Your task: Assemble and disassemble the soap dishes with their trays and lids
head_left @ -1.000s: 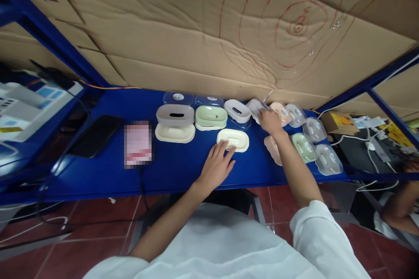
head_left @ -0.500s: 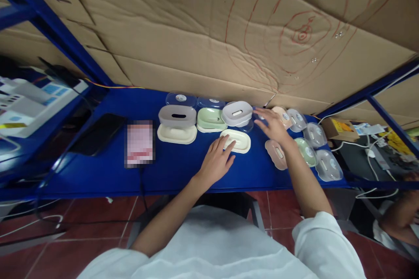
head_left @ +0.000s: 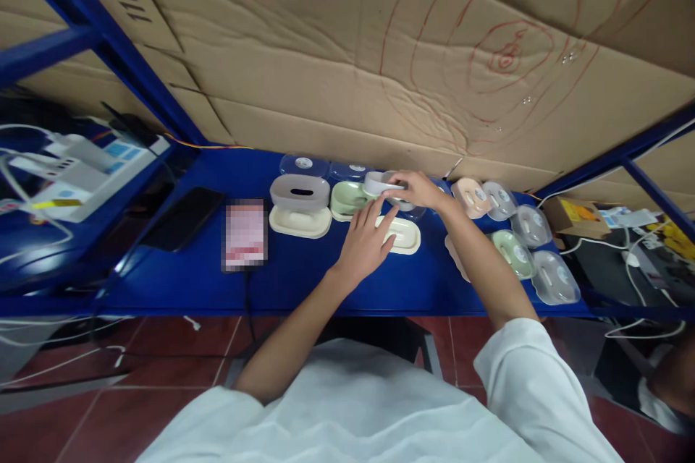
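My right hand (head_left: 415,189) is closed around the far right side of a light grey oval soap dish (head_left: 376,181), which looks tilted. Part of that dish is hidden behind the fingers. My left hand (head_left: 366,240) is open, its fingers stretched toward the grey dish and lying over the left end of a cream oval tray (head_left: 406,235). A green soap dish (head_left: 345,197) sits just left of the grey one. Further left, a larger grey dish (head_left: 300,192) with a dark slot stands behind another cream tray (head_left: 300,223).
Clear lids (head_left: 304,165) lie along the cardboard wall (head_left: 282,51). At the right are several lidded dishes, including a peach one (head_left: 471,197), a green one (head_left: 513,255) and a clear one (head_left: 557,277). A black phone (head_left: 183,218) and a blurred-out item (head_left: 244,235) lie left.
My right hand has moved left from beside the lids and has taken hold of the light grey dish, which is now tilted. My left hand has shifted slightly forward. The view has turned a little.
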{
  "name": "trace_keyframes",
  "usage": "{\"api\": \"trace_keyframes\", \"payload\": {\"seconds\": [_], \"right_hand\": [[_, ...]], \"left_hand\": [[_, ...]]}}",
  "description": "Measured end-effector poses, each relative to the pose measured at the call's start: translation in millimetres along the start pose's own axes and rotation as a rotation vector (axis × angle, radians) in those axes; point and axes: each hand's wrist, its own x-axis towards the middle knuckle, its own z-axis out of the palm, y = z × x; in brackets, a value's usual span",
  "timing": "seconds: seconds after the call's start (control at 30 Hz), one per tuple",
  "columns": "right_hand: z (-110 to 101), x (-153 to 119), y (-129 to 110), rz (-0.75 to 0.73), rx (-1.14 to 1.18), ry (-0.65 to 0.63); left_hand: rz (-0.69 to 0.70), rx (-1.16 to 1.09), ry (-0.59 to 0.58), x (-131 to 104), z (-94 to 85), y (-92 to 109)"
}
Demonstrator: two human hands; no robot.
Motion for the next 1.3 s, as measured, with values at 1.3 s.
{"api": "trace_keyframes", "payload": {"seconds": [1.3], "right_hand": [[-29.4,-136.5,103.5,0.97,-0.42,0.276]], "left_hand": [[-0.011,-0.358,0.139,-33.7,-10.6,38.4]]}}
